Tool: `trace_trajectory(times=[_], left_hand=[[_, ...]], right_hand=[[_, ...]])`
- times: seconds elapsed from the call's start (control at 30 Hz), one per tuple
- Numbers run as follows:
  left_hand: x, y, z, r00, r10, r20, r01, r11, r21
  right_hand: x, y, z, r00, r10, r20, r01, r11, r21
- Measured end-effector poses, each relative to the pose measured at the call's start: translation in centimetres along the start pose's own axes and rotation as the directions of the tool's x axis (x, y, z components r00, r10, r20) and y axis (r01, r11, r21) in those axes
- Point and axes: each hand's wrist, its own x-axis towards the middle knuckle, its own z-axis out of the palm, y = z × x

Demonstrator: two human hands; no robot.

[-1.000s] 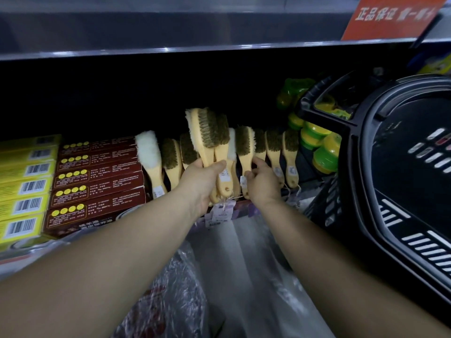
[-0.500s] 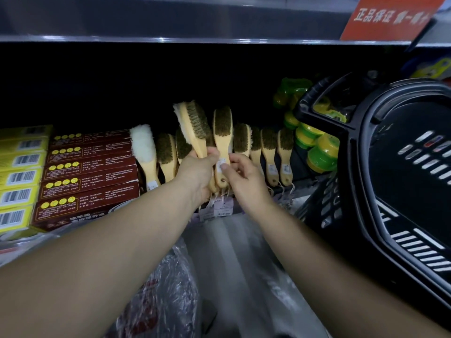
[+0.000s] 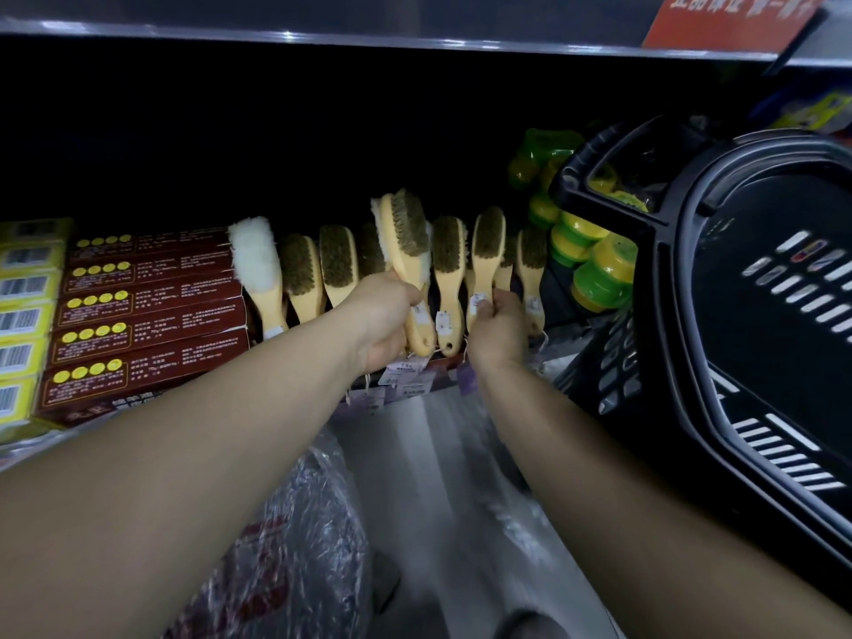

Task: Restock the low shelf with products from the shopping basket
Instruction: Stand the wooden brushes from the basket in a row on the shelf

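A row of wooden shoe brushes (image 3: 339, 269) with dark bristles stands handle-down on the low shelf. My left hand (image 3: 385, 318) grips the handle of a tilted wooden brush (image 3: 405, 242) raised above the row. My right hand (image 3: 500, 329) pinches the handle of another brush (image 3: 486, 255) standing in the row, further right. One brush (image 3: 447, 279) stands between the two hands. The black shopping basket (image 3: 668, 288) is tipped on its side at the right, its inside dark.
Dark red boxes (image 3: 147, 311) and yellow boxes (image 3: 25, 311) are stacked at the shelf's left. Green and yellow tubs (image 3: 599, 274) sit behind the basket. A shelf edge (image 3: 369, 39) runs overhead with an orange sign (image 3: 728, 18). Plastic-wrapped goods (image 3: 295, 537) lie below my arms.
My right hand has carried a brush to the right and set it upright in the row. My left hand still holds its brush, now lower and slightly to the right.
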Motion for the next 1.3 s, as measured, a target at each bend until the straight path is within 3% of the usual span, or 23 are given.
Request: trace_trajectory(times=[0.17,0.3,0.4,0.53,0.63,0.73,0.83,0.93,1.07,1.17,1.3], left_hand=[[0.2,-0.5,-0.1,0.997,0.078,0.029,-0.081,0.988,0.129],[0.4,-0.8,-0.3,0.994,0.109,0.017,-0.111,0.986,0.124],[0.4,-1.0,-0.2,0.99,0.139,-0.007,-0.138,0.985,0.1],[0.7,-1.2,-0.2,0.985,0.168,-0.051,-0.163,0.982,0.092],[0.9,-1.1,-0.2,0.979,0.197,-0.049,-0.194,0.979,0.065],[1.0,-0.9,-0.3,0.967,0.256,-0.014,-0.251,0.954,0.162],[1.0,-0.9,-0.5,0.936,0.352,0.029,-0.329,0.837,0.437],[0.9,-1.2,-1.0,0.899,0.428,0.09,-0.368,0.627,0.686],[1.3,-1.8,-1.4,0.913,0.374,0.165,-0.318,0.397,0.861],[1.5,-1.9,-1.6,0.921,0.348,0.176,-0.299,0.339,0.892],[1.4,-1.8,-1.5,0.915,0.355,0.192,-0.3,0.279,0.912]], right_hand=[[0.8,0.7,-0.1,0.999,-0.041,0.026,0.046,0.973,-0.225],[0.3,0.6,-0.7,0.996,-0.086,-0.029,0.072,0.946,-0.315],[-1.3,-0.5,-1.1,0.975,-0.209,-0.08,0.193,0.966,-0.17],[-4.3,-1.9,-1.4,0.935,-0.284,0.214,0.25,0.953,0.171],[-4.8,-1.9,-1.5,0.912,-0.291,0.288,0.245,0.951,0.186],[-4.6,-1.7,-1.6,0.948,-0.202,0.245,0.143,0.961,0.237],[-3.6,-1.4,-1.9,0.997,-0.053,0.053,0.031,0.932,0.361],[-2.1,-0.7,-2.1,0.991,0.075,-0.108,-0.028,0.922,0.386],[-1.0,-0.1,-1.7,0.974,0.154,-0.168,-0.07,0.903,0.423],[-0.2,0.3,-1.4,0.972,0.173,-0.16,-0.136,0.967,0.216],[0.4,0.6,-1.6,0.983,0.086,-0.162,-0.107,0.986,-0.127]])
